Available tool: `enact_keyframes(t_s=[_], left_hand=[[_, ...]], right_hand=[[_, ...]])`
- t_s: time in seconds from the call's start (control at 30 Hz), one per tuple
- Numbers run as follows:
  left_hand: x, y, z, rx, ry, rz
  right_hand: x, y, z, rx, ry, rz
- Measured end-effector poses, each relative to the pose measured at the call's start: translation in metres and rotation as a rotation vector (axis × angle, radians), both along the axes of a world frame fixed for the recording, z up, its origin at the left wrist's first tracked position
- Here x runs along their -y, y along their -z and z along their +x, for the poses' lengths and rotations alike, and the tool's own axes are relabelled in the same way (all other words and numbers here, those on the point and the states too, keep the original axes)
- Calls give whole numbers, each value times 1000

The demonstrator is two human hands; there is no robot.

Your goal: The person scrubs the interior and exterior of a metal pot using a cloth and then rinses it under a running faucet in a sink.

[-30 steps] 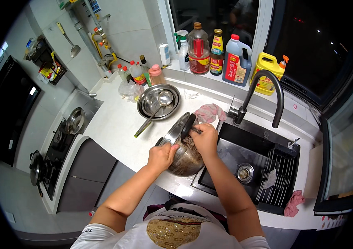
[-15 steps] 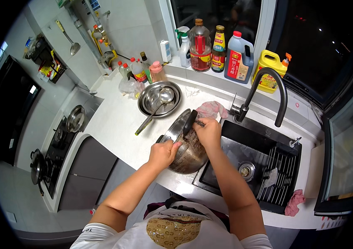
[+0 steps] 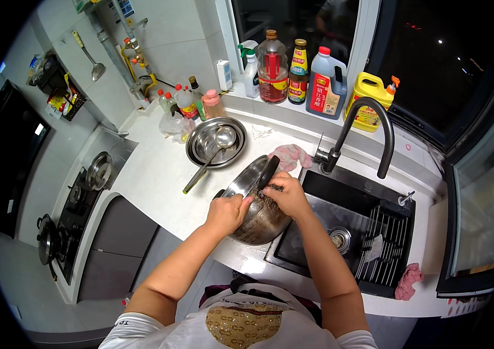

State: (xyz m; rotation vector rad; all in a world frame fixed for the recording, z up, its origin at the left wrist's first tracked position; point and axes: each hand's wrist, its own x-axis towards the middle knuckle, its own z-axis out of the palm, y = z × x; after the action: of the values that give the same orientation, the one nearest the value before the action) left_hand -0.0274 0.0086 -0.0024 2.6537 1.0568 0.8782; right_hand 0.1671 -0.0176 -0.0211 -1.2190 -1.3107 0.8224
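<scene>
A metal pot (image 3: 260,224) with brown-stained sides is tilted over at the counter's front edge, just left of the sink. My left hand (image 3: 227,213) is closed on its rim, thumb pressing the outer wall. Close to the pot's black handle (image 3: 269,170), my right hand (image 3: 287,196) pinches a dark, curly steel wool scrubber (image 3: 276,187) against the stained side. The fingers partly cover the scrubber. Little of the pot's inside shows.
Nested steel bowls (image 3: 190,152) holding a ladle (image 3: 205,170) stand behind the pot. A pink cloth (image 3: 291,156) lies beside the black sink (image 3: 311,247), under an arched faucet (image 3: 387,148). Bottles line the windowsill. Left is a stove (image 3: 72,232).
My right hand with the scrubber has shifted slightly left and nearer along the pot's side, closer to my left hand. My left hand keeps its hold. The whole view has shifted a little.
</scene>
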Motion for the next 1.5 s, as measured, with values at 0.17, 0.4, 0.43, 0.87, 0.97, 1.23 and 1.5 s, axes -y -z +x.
enact_keyframes(t_s=[0.17, 0.4, 0.43, 0.87, 0.97, 1.23, 1.5], left_hand=[[-3, -2, -1, -14, 29, 5], [-3, -2, -5, -37, 48, -17], [-4, -1, -8, -23, 57, -34], [-16, 0, -18, 26, 103, -64], [-14, -2, -19, 26, 92, -86], [-15, -4, -18, 54, 97, -107], [-14, -2, -19, 15, 60, -146]], right_hand=[[-4, -13, -5, -12, 79, -86], [-10, -23, -4, 125, 25, -188], [-7, -28, -8, 166, 72, -131], [4, -12, -50, 611, 497, 362], [-7, -14, -48, 615, 586, 280], [-7, -14, -36, 452, 426, 257], [-7, -13, -36, 357, 343, 156]])
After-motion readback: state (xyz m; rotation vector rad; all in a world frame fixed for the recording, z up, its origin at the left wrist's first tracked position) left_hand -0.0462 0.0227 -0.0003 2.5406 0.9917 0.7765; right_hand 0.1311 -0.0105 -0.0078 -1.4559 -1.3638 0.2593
